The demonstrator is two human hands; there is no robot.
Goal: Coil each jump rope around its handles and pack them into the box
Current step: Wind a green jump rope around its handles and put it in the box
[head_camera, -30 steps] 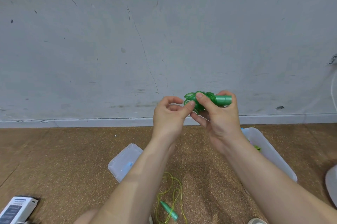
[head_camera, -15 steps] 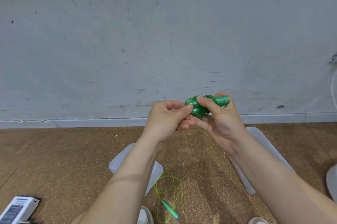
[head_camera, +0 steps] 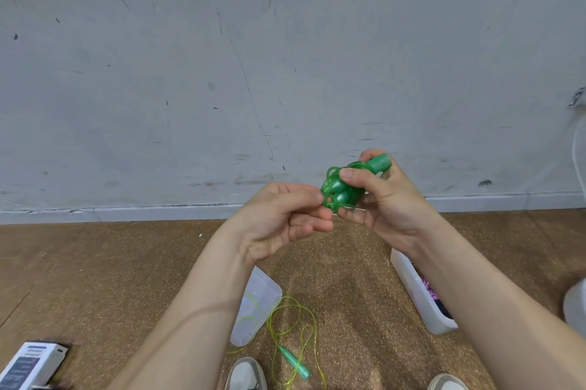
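- Head view: 2 pale shoes [head_camera: 245, 373] sit at the bottom edge on the speckled brown floor [head_camera: 95, 278]. A white printed carton [head_camera: 28, 364] lies at the lower left corner.
- Between the shoes lies a loose yellow-green jump rope [head_camera: 293, 362]. Its teal handle is flat on the floor and its thin cord loops up onto a clear lid [head_camera: 263, 294].
- The white plastic box [head_camera: 418, 297] stands on the floor to the right, partly hidden under the right forearm. Something pink and dark lies inside it.
- The left hand [head_camera: 279, 218] is raised above the floor with its fingers curled. It pinches a cord loop at the lower left of the bundle between thumb and fingertips.
- The right hand [head_camera: 387, 205] grasps the green jump rope [head_camera: 339, 191], thumb pressed across the top. The cord is wound round the handles, and 1 handle end sticks out past the fingers, up and to the right.
- The green bundle is held in the air, well apart from the box.
- Behind everything stands a scuffed grey wall [head_camera: 285, 56] with a pale baseboard.
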